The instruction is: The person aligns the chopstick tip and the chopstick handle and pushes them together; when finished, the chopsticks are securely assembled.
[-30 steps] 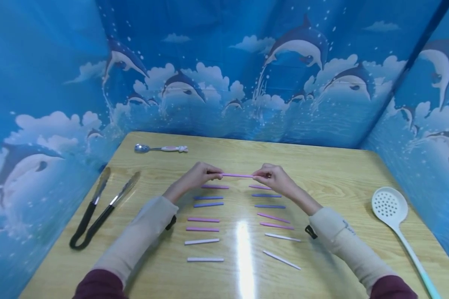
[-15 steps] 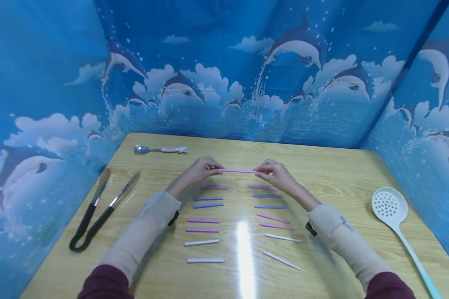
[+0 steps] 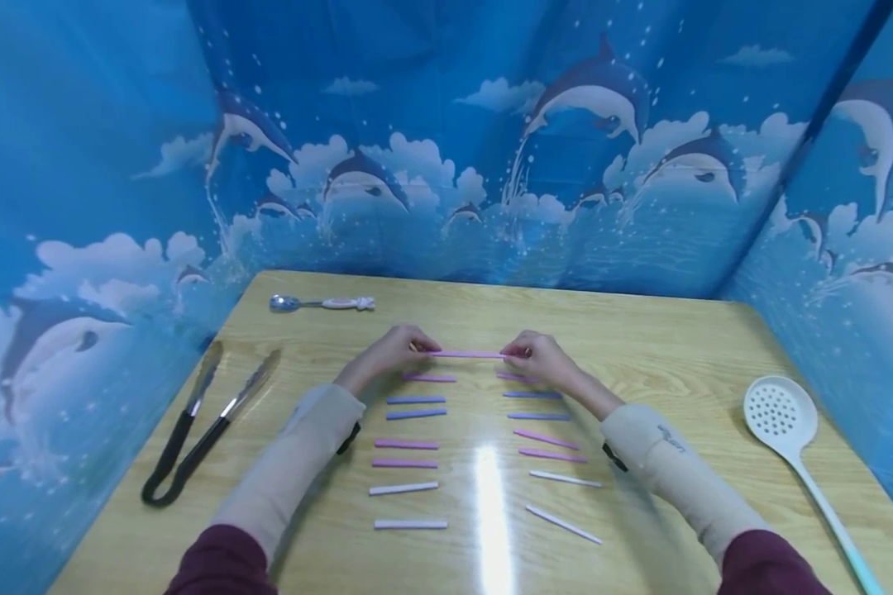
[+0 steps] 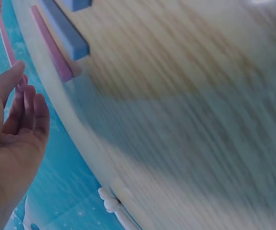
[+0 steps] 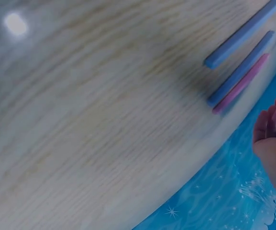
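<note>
A thin pink stick [image 3: 467,354] runs level between my two hands, above the far end of two columns of sticks. My left hand [image 3: 396,349] pinches its left end between thumb and fingers; the left wrist view shows the thumb laid along the stick [image 4: 5,40]. At the other end, my right hand [image 3: 542,357] pinches it with the fingertips. In the right wrist view that hand [image 5: 274,129] is partly cut off at the edge. Just nearer than the hands lie a pink stick [image 3: 430,378] on the left and another pink stick [image 3: 516,377], partly covered by the right hand.
Blue sticks [image 3: 417,413], pink sticks [image 3: 405,464] and white sticks [image 3: 411,525] lie in two columns on the wooden table [image 3: 640,330]. Black-handled tongs [image 3: 193,438] and a spoon [image 3: 335,303] are at left, a white skimmer [image 3: 781,411] at right. A dolphin-print curtain [image 3: 446,165] surrounds the table.
Both hands rose slightly with the pink stick, then came back down. My left hand has shifted a little left, so more of the stick shows between the hands.
</note>
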### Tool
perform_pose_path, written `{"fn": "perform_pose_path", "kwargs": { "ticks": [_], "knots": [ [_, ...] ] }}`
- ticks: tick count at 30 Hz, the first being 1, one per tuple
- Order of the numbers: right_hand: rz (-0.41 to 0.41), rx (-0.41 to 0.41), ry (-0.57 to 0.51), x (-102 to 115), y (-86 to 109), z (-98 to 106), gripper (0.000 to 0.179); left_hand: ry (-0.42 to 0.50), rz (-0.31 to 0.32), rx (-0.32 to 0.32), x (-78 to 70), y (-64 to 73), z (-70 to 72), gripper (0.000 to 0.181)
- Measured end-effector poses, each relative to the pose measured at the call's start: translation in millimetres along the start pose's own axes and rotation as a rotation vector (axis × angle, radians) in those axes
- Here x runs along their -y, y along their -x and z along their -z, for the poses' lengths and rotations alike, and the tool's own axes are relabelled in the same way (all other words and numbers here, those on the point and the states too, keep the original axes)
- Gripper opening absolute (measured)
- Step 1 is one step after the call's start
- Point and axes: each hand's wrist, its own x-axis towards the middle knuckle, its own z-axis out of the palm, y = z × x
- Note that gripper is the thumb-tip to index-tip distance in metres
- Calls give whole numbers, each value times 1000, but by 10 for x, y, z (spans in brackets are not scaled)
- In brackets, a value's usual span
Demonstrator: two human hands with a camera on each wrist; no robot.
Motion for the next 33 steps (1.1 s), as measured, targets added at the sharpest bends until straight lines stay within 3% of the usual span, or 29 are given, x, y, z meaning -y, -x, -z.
{"fn": "perform_pose_path", "kwargs": {
  "ticks": [8,14,33],
  "knots": [
    [-64,82,18,-82,-39,-61,13,-2,45,10,51,-60,-81,20],
    [-103,121,14,-106,-48,-91,13,-63,28,44,113,-101,-115,20],
    [-115,102,4,-138,-33,-122,15,-62,30,36,125,-97,-121,22]
  ]
}}
